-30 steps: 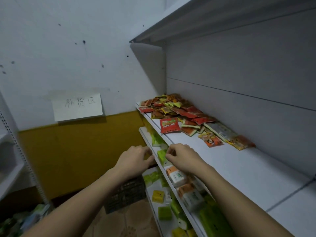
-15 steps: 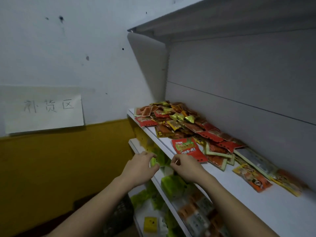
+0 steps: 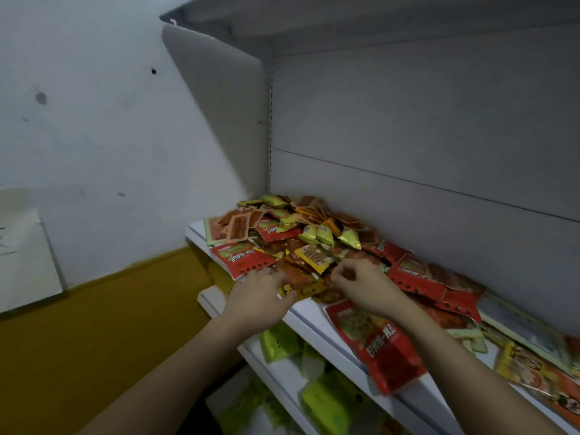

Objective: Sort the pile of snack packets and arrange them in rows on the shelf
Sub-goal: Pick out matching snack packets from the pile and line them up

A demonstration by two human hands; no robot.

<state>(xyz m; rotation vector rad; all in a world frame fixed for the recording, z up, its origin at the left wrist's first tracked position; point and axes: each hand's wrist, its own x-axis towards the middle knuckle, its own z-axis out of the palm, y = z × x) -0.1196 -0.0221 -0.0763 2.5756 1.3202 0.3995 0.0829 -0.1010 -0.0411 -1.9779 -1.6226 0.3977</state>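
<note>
While my left hand (image 3: 260,298) pinches a yellow-edged packet (image 3: 299,285) and my right hand (image 3: 364,285) curls into the pile (image 3: 301,237) on the shelf (image 3: 309,318), the heap lies loose. If I pull quickly, the big red packet (image 3: 381,350) overhanging the front edge can slide off.

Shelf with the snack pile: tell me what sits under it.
Under the shelf a lower shelf carries green packets. Its back part is covered by the upper board and the arms.

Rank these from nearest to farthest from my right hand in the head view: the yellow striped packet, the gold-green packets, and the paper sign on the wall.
From the right hand:
1. Yellow striped packet, just beyond its fingertips, in the pile.
2. Gold-green packets, farther back, mid-pile.
3. Paper sign, far left on the wall.
</note>
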